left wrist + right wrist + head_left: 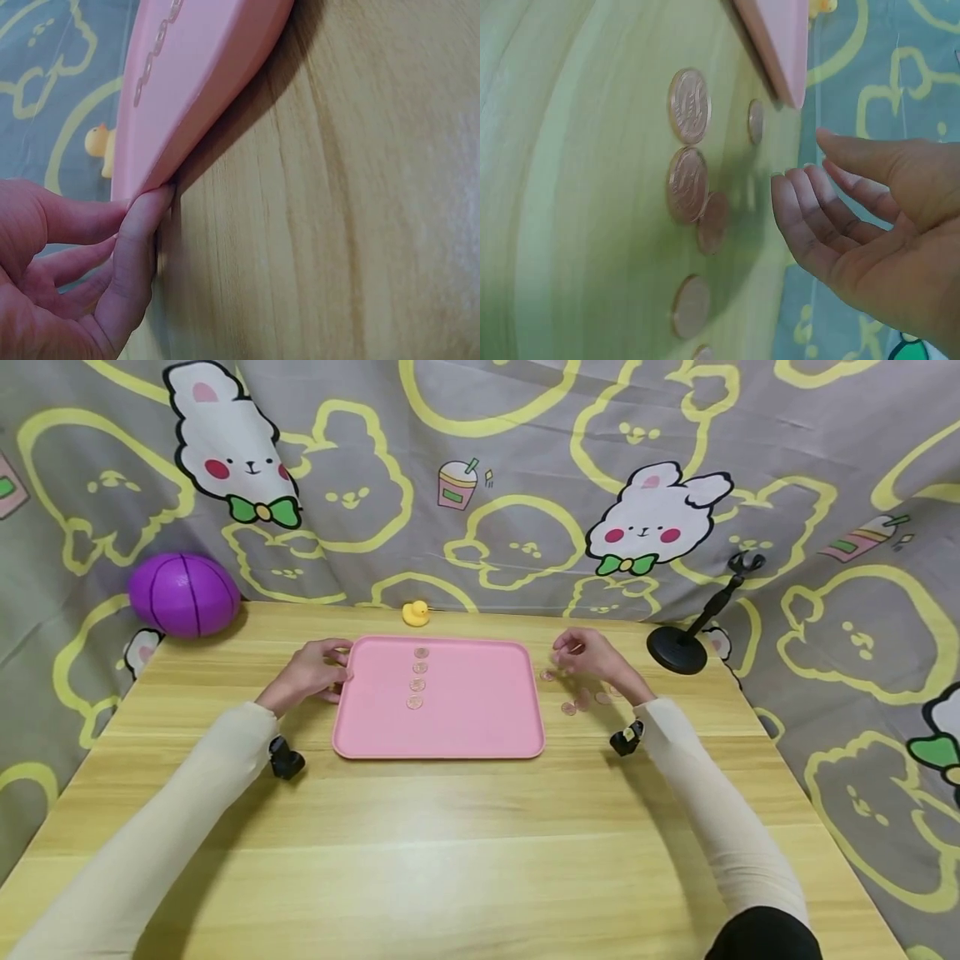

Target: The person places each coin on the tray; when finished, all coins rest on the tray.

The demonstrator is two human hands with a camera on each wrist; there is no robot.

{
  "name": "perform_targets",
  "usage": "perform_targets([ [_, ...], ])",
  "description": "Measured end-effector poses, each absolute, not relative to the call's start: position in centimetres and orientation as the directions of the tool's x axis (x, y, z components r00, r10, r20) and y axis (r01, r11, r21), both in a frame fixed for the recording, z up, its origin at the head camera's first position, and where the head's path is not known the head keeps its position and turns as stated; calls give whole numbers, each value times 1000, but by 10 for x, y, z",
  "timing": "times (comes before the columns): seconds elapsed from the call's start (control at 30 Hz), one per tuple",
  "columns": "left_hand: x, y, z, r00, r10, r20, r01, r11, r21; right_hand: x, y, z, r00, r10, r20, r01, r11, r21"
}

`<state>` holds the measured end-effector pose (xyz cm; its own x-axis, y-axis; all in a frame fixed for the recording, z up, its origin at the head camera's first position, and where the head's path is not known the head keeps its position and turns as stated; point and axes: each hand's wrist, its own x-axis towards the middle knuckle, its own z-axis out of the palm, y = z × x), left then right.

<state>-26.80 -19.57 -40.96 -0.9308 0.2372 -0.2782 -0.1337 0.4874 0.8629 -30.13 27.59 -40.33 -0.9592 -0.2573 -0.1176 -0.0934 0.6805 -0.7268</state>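
A pink rectangular tray (480, 714) lies on the table, with several copper-coloured coins (417, 685) in a column on its left half. At the tray's left rim, my left hand (311, 672) pinches the edge; the left wrist view shows thumb and fingertips (154, 201) meeting at the tray corner. My right hand (588, 656) hovers just beyond the tray's right side, its fingers loosely bent and nothing seen between them. Below and beside it, several more coins (690, 106) lie on the wood, one (756, 121) of them near the tray.
Behind the tray sits a small yellow rubber duck (416, 613). A purple ball (184, 595) stands at the back left and a black stand with a round base (677, 650) at the back right. A patterned grey curtain (525, 468) hangs along the table's far edge.
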Motion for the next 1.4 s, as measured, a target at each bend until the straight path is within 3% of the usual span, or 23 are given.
perform_targets([
  [0.13, -270, -194, -409, -930, 238, -278, -134, 486, 864, -303, 284, -407, -931, -321, -174, -100, 682, -725],
  [0.4, -270, -196, -411, -927, 252, -276, -129, 478, 869, -307, 288, -416, -850, -383, -361, 30, 650, -760],
  [1.0, -268, -192, -407, -932, 239, -271, -111, 523, 845, -298, 283, -416, -886, -330, -325, 44, 637, -770],
  [1.4, -268, -191, -406, -934, 236, -269, -110, 525, 844, -296, 279, -418, -919, -340, -198, -80, 654, -752],
])
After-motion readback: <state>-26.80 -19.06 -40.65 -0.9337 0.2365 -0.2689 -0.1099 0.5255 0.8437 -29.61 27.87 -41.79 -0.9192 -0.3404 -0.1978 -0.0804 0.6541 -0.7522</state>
